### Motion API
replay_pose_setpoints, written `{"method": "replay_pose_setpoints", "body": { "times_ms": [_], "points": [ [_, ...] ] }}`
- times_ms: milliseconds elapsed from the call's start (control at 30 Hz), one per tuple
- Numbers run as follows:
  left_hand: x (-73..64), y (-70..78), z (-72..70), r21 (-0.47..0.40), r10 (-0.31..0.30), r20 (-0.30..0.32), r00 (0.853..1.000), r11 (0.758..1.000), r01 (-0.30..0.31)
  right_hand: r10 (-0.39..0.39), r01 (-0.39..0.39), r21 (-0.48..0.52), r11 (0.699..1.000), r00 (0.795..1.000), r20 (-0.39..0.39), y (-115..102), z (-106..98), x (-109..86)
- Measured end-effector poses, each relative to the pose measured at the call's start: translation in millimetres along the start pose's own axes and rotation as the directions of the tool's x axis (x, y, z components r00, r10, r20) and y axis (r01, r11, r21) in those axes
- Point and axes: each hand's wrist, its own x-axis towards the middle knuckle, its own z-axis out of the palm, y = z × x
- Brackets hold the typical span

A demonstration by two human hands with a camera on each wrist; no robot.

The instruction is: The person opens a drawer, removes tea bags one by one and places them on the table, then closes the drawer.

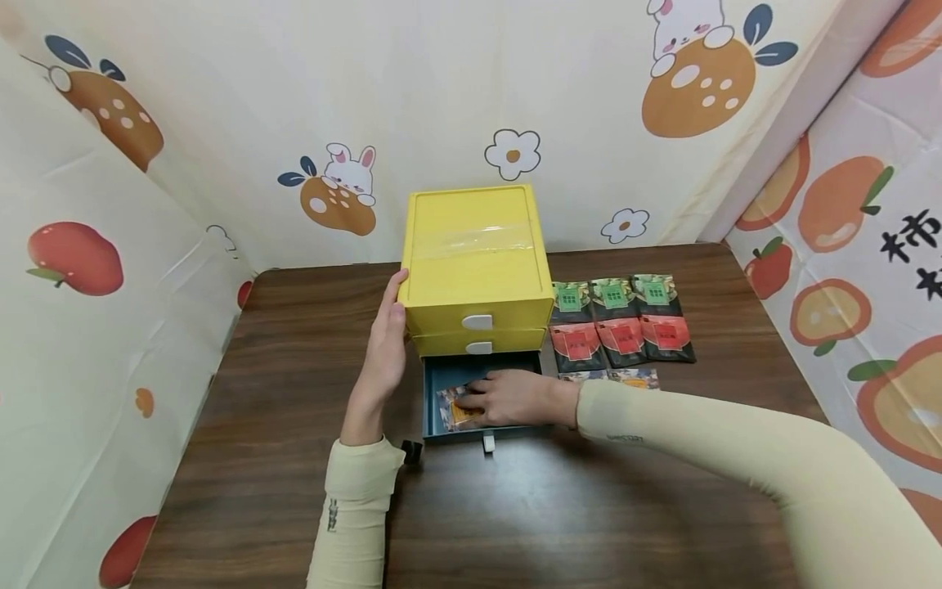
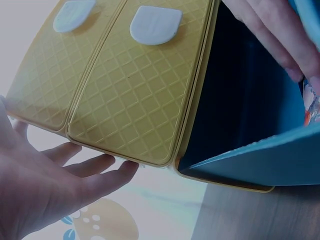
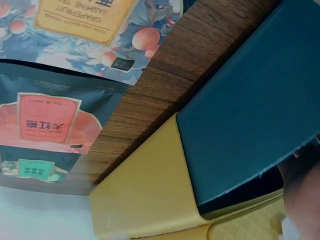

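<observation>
A yellow drawer cabinet [image 1: 471, 262] stands on the table with its bottom blue drawer [image 1: 434, 409] pulled out. My left hand [image 1: 384, 348] rests on the cabinet's left side, fingers spread along its edge; in the left wrist view the fingertips touch the yellow side. My right hand [image 1: 511, 398] reaches down into the drawer and holds a patterned tea packet [image 1: 450, 409] with an orange label. That hand covers part of the packet. In the right wrist view only a bit of the right hand [image 3: 304, 200] shows, behind the drawer wall.
Right of the cabinet, tea packets lie in rows: green-labelled ones [image 1: 614, 296], red-labelled ones [image 1: 621, 339], and blue patterned ones [image 1: 634, 378] partly behind the right sleeve. White tabs mark the drawer fronts. A small black object [image 1: 412, 452] is by the left cuff.
</observation>
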Motion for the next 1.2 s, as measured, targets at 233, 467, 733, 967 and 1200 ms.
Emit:
{"method": "replay_pose_setpoints", "body": {
  "times_ms": [233,467,733,967,1200],
  "points": [
    [0.0,-11.6,-2.0,0.007,-0.008,-0.011,1.0,1.0,0.008,-0.008,0.005,-0.048,0.999,0.999,-0.042,-0.1,3.9,12.1],
    [-0.9,-1.9,-1.8,0.004,-0.012,-0.006,1.0,1.0,0.012,0.041,-0.038,0.063,0.997,0.998,-0.055,1.7,6.7,17.4],
    [0.9,-2.0,-1.5,0.009,-0.003,-0.001,1.0,1.0,0.003,0.055,-0.048,0.136,0.99,0.997,-0.048,7.6,2.0,12.3],
    [-0.1,0.2,-0.8,0.014,-0.035,-0.007,0.999,0.999,0.035,0.074,-0.06,0.164,0.985,0.994,-0.084,11.9,-11.7,-2.5],
    [-0.9,-0.6,-1.2,0.01,-0.037,-0.008,0.999,0.999,0.037,0.104,-0.074,0.205,0.976,0.984,-0.141,6.0,-30.7,-29.1]
  ]
}}
